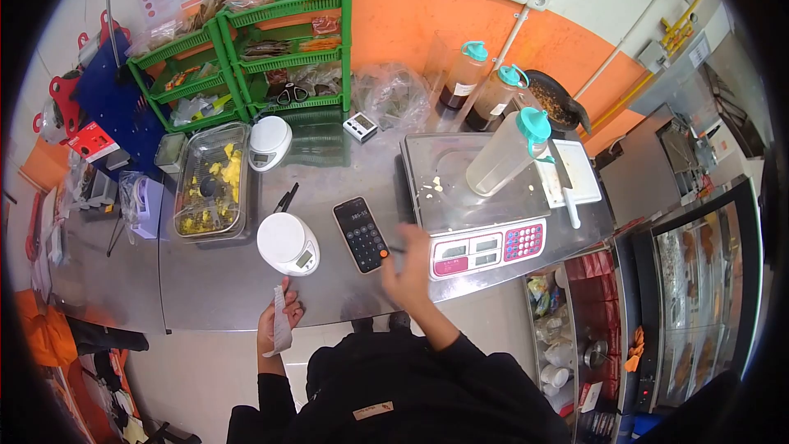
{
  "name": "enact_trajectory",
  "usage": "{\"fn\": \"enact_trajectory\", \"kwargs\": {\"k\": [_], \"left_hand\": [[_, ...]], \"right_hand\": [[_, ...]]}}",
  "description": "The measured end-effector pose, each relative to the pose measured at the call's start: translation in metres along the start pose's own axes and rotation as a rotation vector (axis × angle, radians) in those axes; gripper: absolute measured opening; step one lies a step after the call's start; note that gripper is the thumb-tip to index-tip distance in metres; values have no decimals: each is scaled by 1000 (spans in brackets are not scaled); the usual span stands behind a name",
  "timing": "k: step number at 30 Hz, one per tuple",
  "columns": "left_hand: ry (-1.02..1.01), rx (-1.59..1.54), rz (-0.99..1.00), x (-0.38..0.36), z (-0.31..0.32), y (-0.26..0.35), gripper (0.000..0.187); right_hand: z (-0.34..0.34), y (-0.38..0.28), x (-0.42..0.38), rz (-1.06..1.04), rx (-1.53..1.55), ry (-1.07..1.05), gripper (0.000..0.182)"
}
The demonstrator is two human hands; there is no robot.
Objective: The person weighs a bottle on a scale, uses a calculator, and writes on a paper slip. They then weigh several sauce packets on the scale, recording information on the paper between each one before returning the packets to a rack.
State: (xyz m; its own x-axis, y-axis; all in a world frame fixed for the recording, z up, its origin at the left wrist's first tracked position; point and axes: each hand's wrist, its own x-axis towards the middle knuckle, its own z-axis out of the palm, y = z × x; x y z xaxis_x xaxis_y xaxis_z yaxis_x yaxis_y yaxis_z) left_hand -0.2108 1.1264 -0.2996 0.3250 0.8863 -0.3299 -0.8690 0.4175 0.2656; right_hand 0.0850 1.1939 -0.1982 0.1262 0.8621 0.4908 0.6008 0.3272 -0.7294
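My left hand (289,311) is closed on a narrow white paper strip (281,325), held below the table's front edge. Over the right side of a phone (360,234) hovers my right hand (408,270), somewhat blurred. A thin dark pen-like stick (396,249) pokes out between its fingers. The phone lies face up with a calculator on its screen. To its left is a round white kitchen scale (287,240), with a black pen (287,197) behind it. The larger counter scale (468,222) stands right of my right hand.
A clear tub (212,218) of yellow food and a second white scale (269,142) stand at left. Green racks (288,57), a timer (360,127) and teal-capped bottles (509,148) line the back. A knife (568,195) rests on a white board (579,173) at right.
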Motion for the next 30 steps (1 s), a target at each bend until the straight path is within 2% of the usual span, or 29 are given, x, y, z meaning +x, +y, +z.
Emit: {"fn": "enact_trajectory", "kwargs": {"k": [1,2,3,4,5,7,8,13,16,20,27,30], "left_hand": [[-4,-9,3,0,1,0,53],[-6,-19,3,1,1,0,52],[-9,-28,-1,0,2,-1,52],[1,-18,-1,-1,2,-2,53],[5,-7,-3,-2,2,-2,54],[-11,4,-17,-1,1,-1,54],[-28,1,-28,-1,-2,0,54],[-38,-17,-25,0,3,-3,54],[-29,-15,-11,1,2,-3,54],[-9,-47,7,2,4,-6,54],[-29,-51,41,3,2,-9,54],[-29,-53,56,3,0,-10,55]], "right_hand": [[-17,-9,8,43,29,178,61],[-32,-12,18,176,25,335,71],[-55,-3,36,75,-137,481,95],[-76,8,58,31,-169,605,110],[-95,4,77,133,-60,694,120],[-121,25,106,138,-244,732,127],[-128,32,117,214,-172,731,135],[-133,54,148,127,-228,647,142],[-131,53,153,168,-122,633,143],[-130,54,157,210,-150,651,142],[-126,62,163,81,-163,678,136],[-124,57,161,211,-181,629,129]]}}
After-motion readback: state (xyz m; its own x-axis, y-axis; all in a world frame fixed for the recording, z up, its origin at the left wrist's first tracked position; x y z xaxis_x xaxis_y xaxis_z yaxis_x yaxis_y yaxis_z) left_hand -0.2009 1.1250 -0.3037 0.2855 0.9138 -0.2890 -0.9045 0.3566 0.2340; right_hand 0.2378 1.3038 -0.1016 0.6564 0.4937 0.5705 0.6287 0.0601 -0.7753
